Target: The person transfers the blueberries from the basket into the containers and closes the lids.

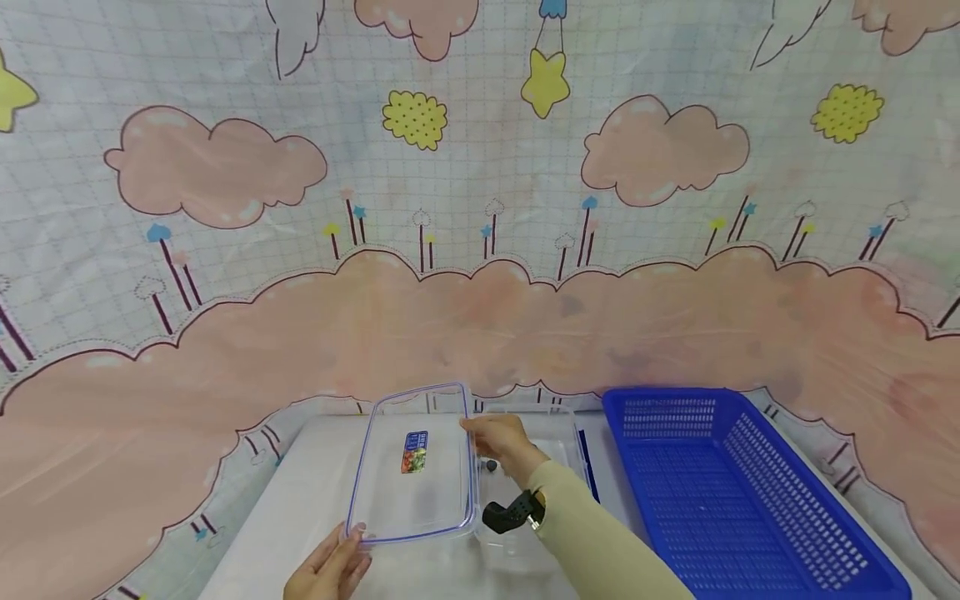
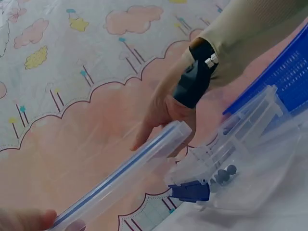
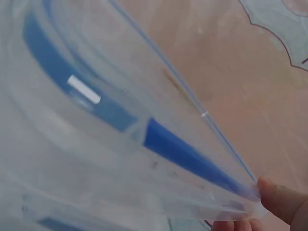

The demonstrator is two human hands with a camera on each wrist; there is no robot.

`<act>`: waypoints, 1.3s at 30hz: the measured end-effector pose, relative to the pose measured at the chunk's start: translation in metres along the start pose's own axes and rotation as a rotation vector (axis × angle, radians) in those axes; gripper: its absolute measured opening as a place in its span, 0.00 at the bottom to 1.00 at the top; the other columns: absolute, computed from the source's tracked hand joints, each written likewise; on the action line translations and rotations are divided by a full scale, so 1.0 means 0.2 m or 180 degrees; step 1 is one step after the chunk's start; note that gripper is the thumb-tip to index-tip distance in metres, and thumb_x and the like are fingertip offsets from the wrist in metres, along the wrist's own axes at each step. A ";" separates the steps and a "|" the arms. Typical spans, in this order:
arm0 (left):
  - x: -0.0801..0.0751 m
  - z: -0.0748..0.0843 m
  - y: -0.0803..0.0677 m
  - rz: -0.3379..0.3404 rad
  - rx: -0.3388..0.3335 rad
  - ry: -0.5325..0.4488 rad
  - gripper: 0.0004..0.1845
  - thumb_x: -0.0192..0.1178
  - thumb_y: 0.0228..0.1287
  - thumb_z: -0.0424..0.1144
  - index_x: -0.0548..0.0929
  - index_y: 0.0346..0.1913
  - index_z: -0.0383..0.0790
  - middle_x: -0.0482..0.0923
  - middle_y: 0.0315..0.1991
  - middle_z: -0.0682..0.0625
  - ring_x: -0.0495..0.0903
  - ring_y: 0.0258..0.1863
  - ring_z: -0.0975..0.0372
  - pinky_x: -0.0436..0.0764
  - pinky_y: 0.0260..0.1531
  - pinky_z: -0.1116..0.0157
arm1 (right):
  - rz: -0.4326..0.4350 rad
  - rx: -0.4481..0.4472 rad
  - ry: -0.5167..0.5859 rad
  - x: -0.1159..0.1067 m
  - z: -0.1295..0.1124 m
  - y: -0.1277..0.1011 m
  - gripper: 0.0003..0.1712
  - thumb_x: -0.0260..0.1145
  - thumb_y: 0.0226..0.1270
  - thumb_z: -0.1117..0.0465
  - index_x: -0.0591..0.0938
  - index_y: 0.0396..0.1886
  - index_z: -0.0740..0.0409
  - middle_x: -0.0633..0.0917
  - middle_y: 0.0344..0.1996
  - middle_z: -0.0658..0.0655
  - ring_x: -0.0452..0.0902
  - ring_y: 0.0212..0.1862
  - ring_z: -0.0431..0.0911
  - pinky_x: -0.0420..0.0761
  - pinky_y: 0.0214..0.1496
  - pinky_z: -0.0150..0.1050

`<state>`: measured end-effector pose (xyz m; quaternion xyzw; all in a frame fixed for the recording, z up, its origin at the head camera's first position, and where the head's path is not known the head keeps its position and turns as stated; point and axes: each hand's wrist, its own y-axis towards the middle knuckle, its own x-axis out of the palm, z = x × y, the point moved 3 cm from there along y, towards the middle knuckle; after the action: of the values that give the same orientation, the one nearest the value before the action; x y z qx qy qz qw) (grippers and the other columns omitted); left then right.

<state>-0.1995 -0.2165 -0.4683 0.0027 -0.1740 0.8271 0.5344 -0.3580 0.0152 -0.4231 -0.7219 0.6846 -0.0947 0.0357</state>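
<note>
A clear plastic lid [image 1: 390,500] with a blue seal round its edge and a coloured label [image 1: 415,452] stands tilted up over the table. My left hand [image 1: 330,567] grips its lower left corner, thumb in front. At the upper right edge my right hand [image 1: 506,442] pinches it, thumb [image 3: 281,197] on one face and fingers behind. Just right of the lid, partly covered by the right arm, sits a clear plastic container [image 1: 558,429]. Several dark round balls [image 2: 232,169] lie inside it. A blue latch [image 2: 190,191] shows at the container's side.
A large blue plastic basket [image 1: 667,392] with slotted walls stands to the right of the container. Both are on a white-covered table [image 1: 258,533]. A patterned cloth [image 1: 465,325] with clouds and stars hangs behind it.
</note>
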 end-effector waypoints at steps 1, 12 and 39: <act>0.01 -0.01 0.01 -0.0022 0.0015 0.0033 0.49 0.71 0.58 0.48 0.57 0.72 0.22 0.86 0.35 0.58 0.84 0.30 0.70 0.84 0.37 0.72 | 0.0040 -0.0035 -0.0081 -0.02 0.00 0.00 0.18 0.71 0.61 0.62 0.84 0.45 0.72 0.88 0.30 0.57 0.79 0.26 0.38 0.82 0.32 0.30; 0.26 0.02 -0.01 -0.0419 0.0249 0.0420 0.38 0.68 0.62 0.42 0.66 0.67 0.21 0.86 0.43 0.38 0.88 0.33 0.60 0.85 0.38 0.63 | 0.0385 -0.0434 -0.0950 -0.33 -0.08 -0.02 0.20 0.71 0.62 0.60 0.83 0.47 0.73 0.86 0.39 0.64 0.82 0.33 0.45 0.86 0.38 0.39; 0.59 -0.12 -0.05 -0.1125 0.0309 0.0933 0.28 0.67 0.62 0.38 0.75 0.57 0.18 0.86 0.40 0.39 0.88 0.31 0.61 0.85 0.33 0.68 | 0.0643 -0.0328 -0.1674 -0.78 -0.04 -0.10 0.20 0.70 0.60 0.69 0.81 0.50 0.78 0.84 0.44 0.72 0.86 0.37 0.54 0.86 0.40 0.45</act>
<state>-0.2372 -0.1008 -0.4653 -0.0614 -0.0515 0.7197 0.6897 -0.3473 0.1725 -0.4247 -0.6506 0.7242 0.1347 0.1847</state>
